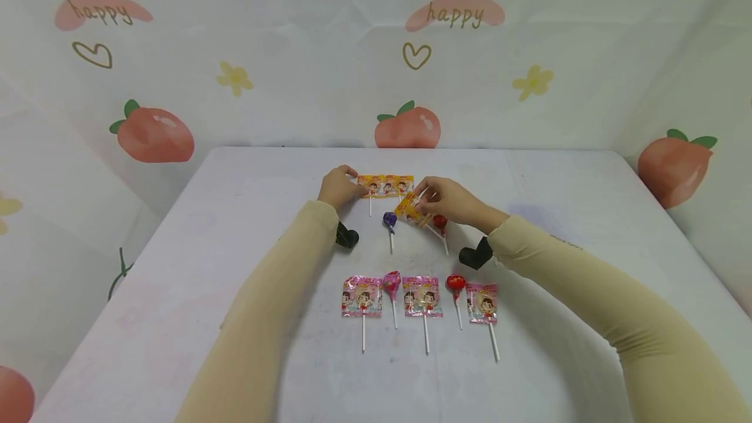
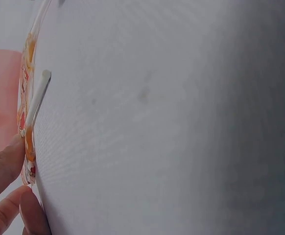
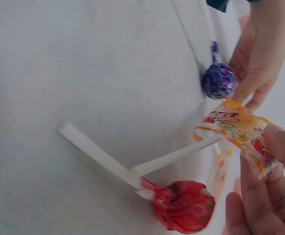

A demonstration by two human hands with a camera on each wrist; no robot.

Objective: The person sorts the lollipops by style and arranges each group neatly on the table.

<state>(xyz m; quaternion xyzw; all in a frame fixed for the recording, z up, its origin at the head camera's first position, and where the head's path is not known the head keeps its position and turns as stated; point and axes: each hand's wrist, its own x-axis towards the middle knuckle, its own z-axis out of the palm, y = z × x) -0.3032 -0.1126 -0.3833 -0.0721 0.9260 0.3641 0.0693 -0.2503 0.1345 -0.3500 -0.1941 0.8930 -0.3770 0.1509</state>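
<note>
Only my head view takes in the white table [image 1: 247, 214]. My right hand [image 1: 451, 201] pinches a yellow-wrapped lollipop [image 3: 233, 123] between a purple lollipop [image 3: 219, 81] and a red lollipop [image 3: 185, 206]; my left hand [image 1: 339, 188] touches a yellow packet [image 1: 371, 182], pinching or not I cannot tell. Both wrist views miss the pink packets [image 1: 422, 294].

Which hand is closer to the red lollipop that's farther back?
Right. The right hand is just beside that red lollipop, holding a yellow lollipop. The left hand is farther off, left of the purple lollipop.

Both arms [image 1: 276, 299] outstretched, left hand [image 1: 341, 187] loosely spread, right hand [image 1: 451, 201] in a thumb-and-finger pinch
</note>
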